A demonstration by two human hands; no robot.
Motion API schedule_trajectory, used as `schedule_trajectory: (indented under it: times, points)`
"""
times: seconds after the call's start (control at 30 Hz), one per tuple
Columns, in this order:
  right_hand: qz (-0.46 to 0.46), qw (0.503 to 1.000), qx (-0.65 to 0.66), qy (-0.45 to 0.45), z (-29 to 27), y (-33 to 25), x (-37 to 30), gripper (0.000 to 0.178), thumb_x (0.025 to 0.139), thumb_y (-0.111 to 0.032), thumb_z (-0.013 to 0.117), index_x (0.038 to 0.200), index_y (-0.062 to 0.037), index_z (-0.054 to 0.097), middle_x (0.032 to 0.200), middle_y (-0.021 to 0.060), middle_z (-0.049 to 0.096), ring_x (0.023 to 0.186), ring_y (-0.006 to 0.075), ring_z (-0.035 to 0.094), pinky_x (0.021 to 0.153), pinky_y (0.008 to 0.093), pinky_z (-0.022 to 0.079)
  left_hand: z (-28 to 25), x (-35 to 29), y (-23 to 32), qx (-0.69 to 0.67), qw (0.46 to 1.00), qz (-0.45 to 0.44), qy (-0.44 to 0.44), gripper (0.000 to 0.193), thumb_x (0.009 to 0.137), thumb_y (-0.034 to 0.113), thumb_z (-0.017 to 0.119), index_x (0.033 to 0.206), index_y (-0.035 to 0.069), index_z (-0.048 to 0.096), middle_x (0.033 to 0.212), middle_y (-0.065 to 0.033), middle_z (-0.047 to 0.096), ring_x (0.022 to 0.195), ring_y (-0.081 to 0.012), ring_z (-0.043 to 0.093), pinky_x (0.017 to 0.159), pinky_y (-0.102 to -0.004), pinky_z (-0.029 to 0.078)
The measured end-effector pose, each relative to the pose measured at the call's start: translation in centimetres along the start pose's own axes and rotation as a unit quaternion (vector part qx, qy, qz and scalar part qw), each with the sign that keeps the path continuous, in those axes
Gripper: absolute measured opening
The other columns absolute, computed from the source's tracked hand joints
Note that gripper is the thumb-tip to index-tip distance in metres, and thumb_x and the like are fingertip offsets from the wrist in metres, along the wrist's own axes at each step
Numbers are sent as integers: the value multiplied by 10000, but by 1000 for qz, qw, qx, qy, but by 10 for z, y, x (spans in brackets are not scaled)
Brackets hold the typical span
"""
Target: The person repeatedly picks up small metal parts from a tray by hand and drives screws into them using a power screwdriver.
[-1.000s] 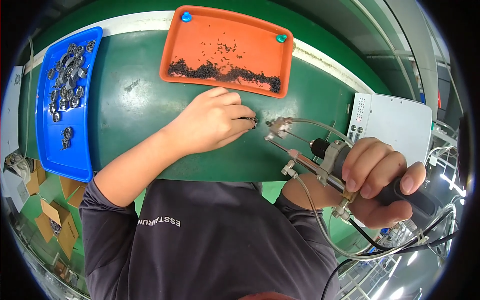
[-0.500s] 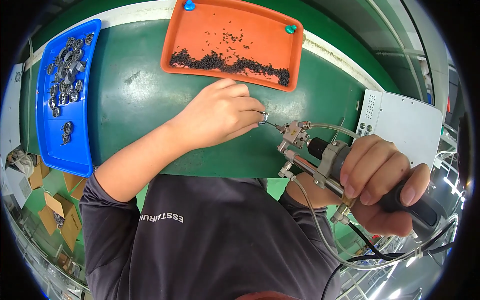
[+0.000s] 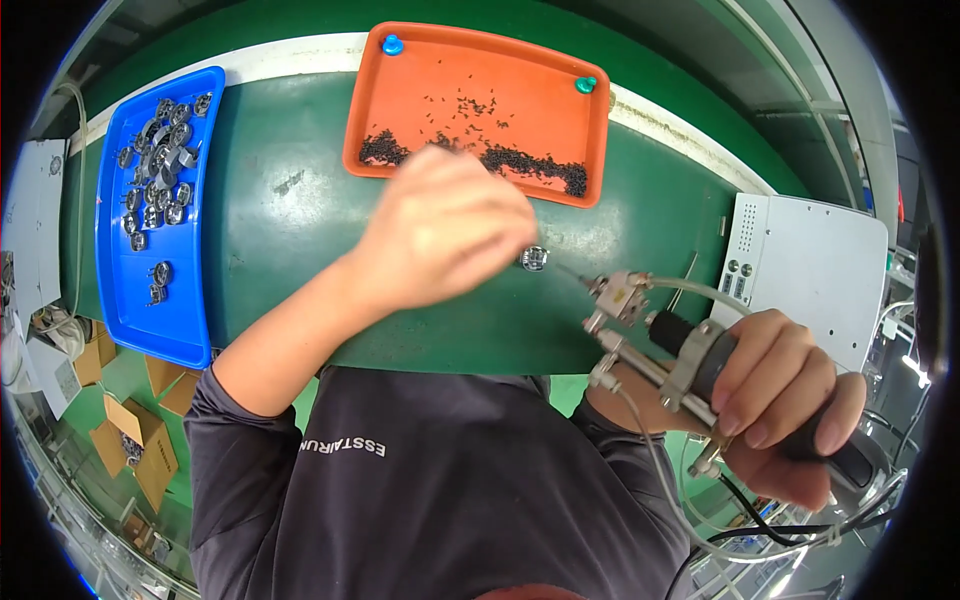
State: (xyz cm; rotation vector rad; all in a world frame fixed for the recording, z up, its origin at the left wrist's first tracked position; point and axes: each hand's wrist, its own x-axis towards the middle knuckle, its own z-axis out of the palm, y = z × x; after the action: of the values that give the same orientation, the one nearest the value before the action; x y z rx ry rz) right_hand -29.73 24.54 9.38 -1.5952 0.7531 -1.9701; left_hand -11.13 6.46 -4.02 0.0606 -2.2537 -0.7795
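Note:
A small shiny metal part (image 3: pixel 534 258) sits on the green tabletop, apart from both hands. Just left of it, my left hand (image 3: pixel 445 225) is smeared by motion, so its fingers cannot be made out. My right hand (image 3: pixel 790 400) is wrapped round the black grip of a powered screwdriver (image 3: pixel 655 345), which has a metal head, a slim cylinder and hoses. Its thin tip points toward the metal part and stands a little to the right of it, not touching.
An orange tray (image 3: pixel 480 55) of tiny black screws (image 3: pixel 530 163) lies at the far side, with blue and green knobs in its corners. To the left, a blue tray (image 3: pixel 185 310) holds several metal parts. A pale control box (image 3: pixel 815 270) stands at right; hoses hang below the screwdriver.
My left hand has let go of the metal part and moved off it to the left. The screwdriver's tip has drawn back to the right, away from the part.

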Motion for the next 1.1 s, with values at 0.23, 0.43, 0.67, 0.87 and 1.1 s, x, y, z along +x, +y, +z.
schedule_trajectory:
  times: [0.23,0.43,0.67,0.87,1.1]
  points:
    - [47,996,-75,-24,-11,-2,0,419,1019,-467,634,1169,-88,539,761,20,564,634,161,578,565,296,448,-3,7,1,98,993,-59,28,216,764,64,812,970,84,749,1084,-50,739,952,-258,660,846,-406,499]
    - [45,995,-86,9,-6,-7,-3,437,1033,-492,600,1203,-94,545,763,14,565,631,153,572,578,289,444,16,-5,14,-34,990,-24,-134,266,751,90,830,1005,78,752,1100,-25,704,956,-261,638,821,-399,503]
    - [61,997,-55,0,-13,-5,-3,458,1028,-518,598,1211,-101,556,764,8,565,632,139,567,596,279,438,24,-13,7,-45,988,-24,-148,188,784,109,824,959,58,775,1095,-33,749,935,-234,644,802,-382,508]
    - [50,998,-29,1,-10,1,-2,442,1005,-510,649,1174,-108,577,760,6,588,624,135,586,606,267,457,24,-11,6,-34,991,-20,-128,149,771,115,835,902,64,784,1076,-24,756,924,-220,643,790,-369,509]
    - [54,998,-6,-18,-3,11,3,429,974,-491,708,1141,-118,576,738,13,612,589,125,615,558,254,489,23,-10,6,-45,989,-43,-133,136,769,110,831,893,74,788,1054,-5,756,932,-219,636,795,-373,518]
